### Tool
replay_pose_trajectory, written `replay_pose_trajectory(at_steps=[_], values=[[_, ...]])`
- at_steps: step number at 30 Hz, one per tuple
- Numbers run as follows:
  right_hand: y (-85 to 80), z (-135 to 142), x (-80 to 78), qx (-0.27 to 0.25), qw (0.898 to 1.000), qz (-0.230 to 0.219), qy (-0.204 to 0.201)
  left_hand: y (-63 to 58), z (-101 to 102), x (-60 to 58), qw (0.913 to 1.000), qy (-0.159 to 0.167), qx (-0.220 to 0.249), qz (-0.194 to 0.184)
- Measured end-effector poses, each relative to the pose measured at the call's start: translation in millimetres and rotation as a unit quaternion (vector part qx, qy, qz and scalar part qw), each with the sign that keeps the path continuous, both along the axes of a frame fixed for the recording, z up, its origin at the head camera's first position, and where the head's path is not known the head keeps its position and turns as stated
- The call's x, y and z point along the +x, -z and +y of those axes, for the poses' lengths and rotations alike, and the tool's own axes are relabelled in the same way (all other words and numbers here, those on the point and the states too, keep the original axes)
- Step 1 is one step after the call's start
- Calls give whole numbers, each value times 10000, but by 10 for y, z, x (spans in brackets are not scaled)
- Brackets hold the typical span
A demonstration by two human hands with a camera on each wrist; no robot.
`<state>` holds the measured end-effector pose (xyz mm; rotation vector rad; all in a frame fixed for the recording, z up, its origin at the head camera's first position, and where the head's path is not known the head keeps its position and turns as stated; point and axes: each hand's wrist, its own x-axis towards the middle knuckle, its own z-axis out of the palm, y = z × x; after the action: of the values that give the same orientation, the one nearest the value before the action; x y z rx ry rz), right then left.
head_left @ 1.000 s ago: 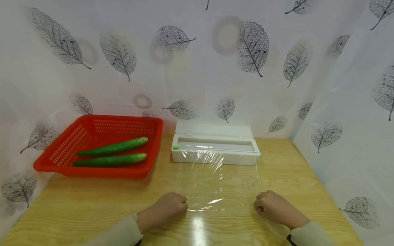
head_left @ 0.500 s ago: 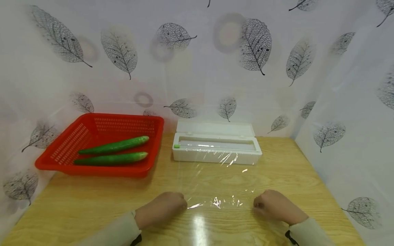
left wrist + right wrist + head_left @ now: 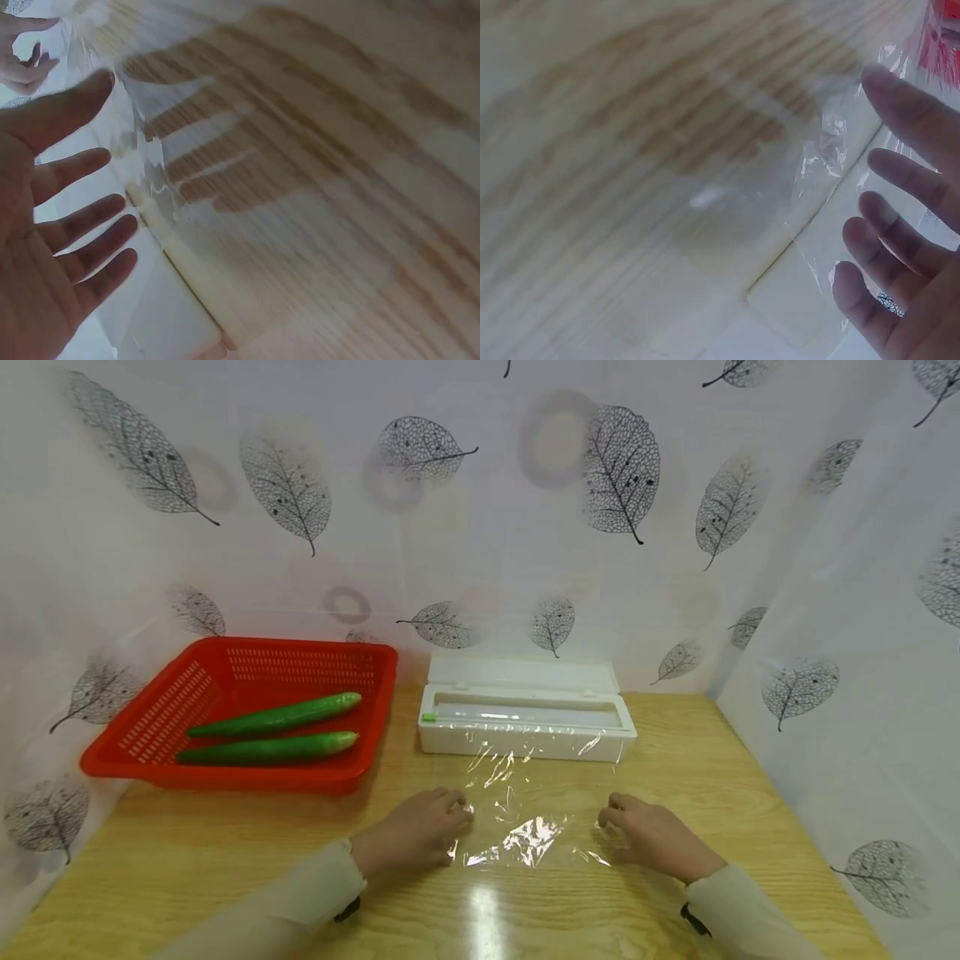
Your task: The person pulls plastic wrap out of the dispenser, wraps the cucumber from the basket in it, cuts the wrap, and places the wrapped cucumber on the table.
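The table (image 3: pixel 150 852) carries a red basket (image 3: pixel 240 780); beside it, a white box (image 3: pixel 525 694) with raised lid (image 3: pixel 522 673); clear film (image 3: pixel 528 839) extends from the box to between left hand (image 3: pixel 416 831) and right hand (image 3: pixel 654 837), fingers of both spread; two cucumbers (image 3: pixel 276 717) lie in the basket.

Left hand (image 3: pixel 28 255) and right hand (image 3: pixel 924 268) cropped in wrist views, sleeves (image 3: pixel 300 893) cropped in head view

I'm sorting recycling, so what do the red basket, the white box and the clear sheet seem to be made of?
Red basket: probably molded plastic, smooth, with evenly slotted walls. White box: likely rigid plastic, smooth and fairly matte, with crisp edges. Clear sheet: apparently thin plastic film, glossy, see-through and wrinkled into bright glints.
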<state>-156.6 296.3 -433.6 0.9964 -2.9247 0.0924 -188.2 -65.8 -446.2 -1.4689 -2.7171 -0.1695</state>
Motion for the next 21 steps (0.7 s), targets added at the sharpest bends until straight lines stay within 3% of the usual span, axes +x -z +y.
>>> replay_pose_trajectory(at_steps=[4, 13, 21], values=[[48, 16, -32, -53, 10000, 38, -55, 36, -26, -30, 9996, -107, -75, -263], [-12, 8, -63, 125, 9973, -718, -5, 81, -58, -82, 9965, -277, -91, -779], [-47, -10, -66, 215, 9963, -809, 168, 83, -80, -75, 9975, 0, 41, -699]])
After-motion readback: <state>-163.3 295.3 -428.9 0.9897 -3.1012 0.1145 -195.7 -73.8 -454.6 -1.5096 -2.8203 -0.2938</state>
